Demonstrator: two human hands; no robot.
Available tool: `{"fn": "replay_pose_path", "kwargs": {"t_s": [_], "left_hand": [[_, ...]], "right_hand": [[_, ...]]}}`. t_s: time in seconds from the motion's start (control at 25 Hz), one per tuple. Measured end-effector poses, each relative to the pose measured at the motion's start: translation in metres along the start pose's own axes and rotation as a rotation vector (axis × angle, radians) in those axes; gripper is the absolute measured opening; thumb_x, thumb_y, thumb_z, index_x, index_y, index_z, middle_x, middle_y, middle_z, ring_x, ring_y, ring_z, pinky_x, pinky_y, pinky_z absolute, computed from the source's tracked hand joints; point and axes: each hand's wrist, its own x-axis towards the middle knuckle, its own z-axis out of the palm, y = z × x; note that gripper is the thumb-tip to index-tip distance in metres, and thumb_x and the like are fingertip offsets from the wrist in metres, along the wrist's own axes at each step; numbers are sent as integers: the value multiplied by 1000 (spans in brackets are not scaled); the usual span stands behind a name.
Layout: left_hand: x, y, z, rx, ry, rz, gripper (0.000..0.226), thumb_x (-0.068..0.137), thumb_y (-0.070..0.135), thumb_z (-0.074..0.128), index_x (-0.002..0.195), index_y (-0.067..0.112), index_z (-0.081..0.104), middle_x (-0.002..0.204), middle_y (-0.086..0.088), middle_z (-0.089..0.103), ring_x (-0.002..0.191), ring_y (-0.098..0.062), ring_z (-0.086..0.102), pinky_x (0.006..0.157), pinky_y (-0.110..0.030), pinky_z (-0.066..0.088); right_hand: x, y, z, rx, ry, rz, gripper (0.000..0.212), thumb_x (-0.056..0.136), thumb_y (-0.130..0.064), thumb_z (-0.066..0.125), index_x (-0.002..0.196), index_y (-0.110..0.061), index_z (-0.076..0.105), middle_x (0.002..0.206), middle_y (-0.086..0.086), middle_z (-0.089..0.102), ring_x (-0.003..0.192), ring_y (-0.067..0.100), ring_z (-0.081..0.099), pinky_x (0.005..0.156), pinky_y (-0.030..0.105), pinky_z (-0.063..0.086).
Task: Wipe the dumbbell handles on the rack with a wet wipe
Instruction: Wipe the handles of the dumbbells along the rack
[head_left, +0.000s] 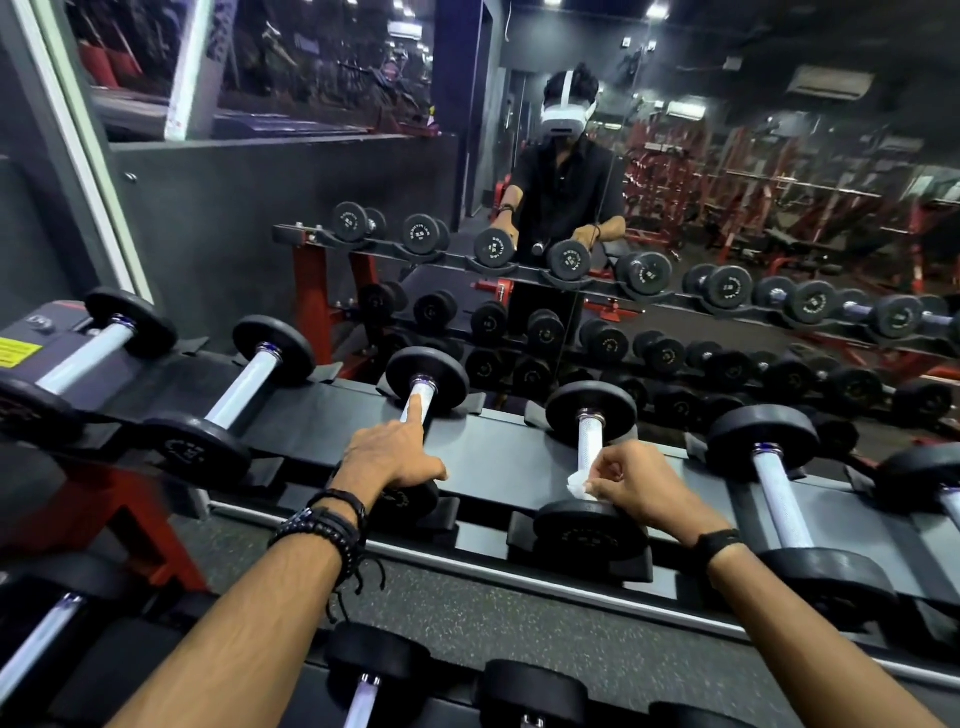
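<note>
My right hand (641, 486) pinches the wet wipe (577, 486) on one dumbbell handle (590, 441); my left hand (392, 457) rests on its neighbour, forefinger straight; I judge many handles remain

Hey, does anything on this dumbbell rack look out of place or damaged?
Nothing stands out. The dumbbells sit evenly in their cradles on the rack; the right hand holds the wet wipe at one handle.

We face a wide wall mirror (779, 171) reflecting red steel gym frames (727, 182), bright ceiling spotlights (657, 10), and speckled grey rubber flooring (545, 623) below.
</note>
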Motion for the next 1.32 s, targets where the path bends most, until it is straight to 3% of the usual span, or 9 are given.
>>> {"fn": "replay_pose_path", "kwargs": {"t_s": [0.16,0.32,0.44,0.56,0.68,0.88,1.04,1.16,1.32], "left_hand": [[3,0,2,10,-6,-10,114,77,52,66,154,23,-13,117,-11,65,103,-30,62,79,-36,43],[2,1,2,10,3,-11,113,78,53,66,154,23,-12,118,-10,65,103,-30,62,78,-34,41],[0,0,1,10,17,-9,111,79,54,65,154,24,-11,118,-11,64,103,-30,62,78,-34,40],[1,-1,1,22,26,-3,109,79,54,65,155,23,-8,115,-10,65,97,-30,61,76,-33,40],[4,1,6,38,34,-11,110,77,49,66,154,20,-7,112,-11,65,90,-29,59,74,-34,41],[-2,2,4,54,72,6,105,80,50,64,155,19,-3,114,-11,65,99,-31,62,75,-34,41],[-4,-1,6,81,143,21,90,82,51,58,153,17,14,108,-10,65,95,-31,62,71,-34,38],[2,2,7,54,108,-5,94,79,42,61,153,17,10,102,-10,61,88,-30,59,70,-35,40],[2,3,5,69,86,-20,97,77,36,61,154,16,7,107,-11,62,89,-31,59,70,-34,40]], "right_hand": [[2,1,-11,-46,-124,17,15,72,-15,78,62,-14,67,56,-6,64,47,-3,54,47,9,37],[29,-4,-5,50,254,25,16,77,-6,69,67,-16,62,64,7,66,62,22,63,60,31,51],[36,0,7,226,476,28,15,79,-2,66,72,-16,67,69,2,65,66,19,60,69,34,53],[8,7,9,187,333,79,23,74,-4,72,60,-20,65,57,-4,65,54,8,57,55,12,42],[-10,14,10,264,116,123,25,71,-1,74,55,-18,64,52,-4,64,46,1,54,51,17,45],[40,6,17,528,513,283,12,76,-12,69,64,-13,68,61,1,66,62,15,61,68,34,55],[9,23,35,740,252,342,37,80,-7,68,47,-7,50,49,-2,48,49,10,46,45,20,37],[-13,29,35,1014,43,467,33,87,8,57,59,-11,54,46,-3,50,38,6,45,38,14,37],[42,16,23,1165,215,539,17,91,1,53,77,-8,57,61,7,53,47,17,48,41,21,44]]}}
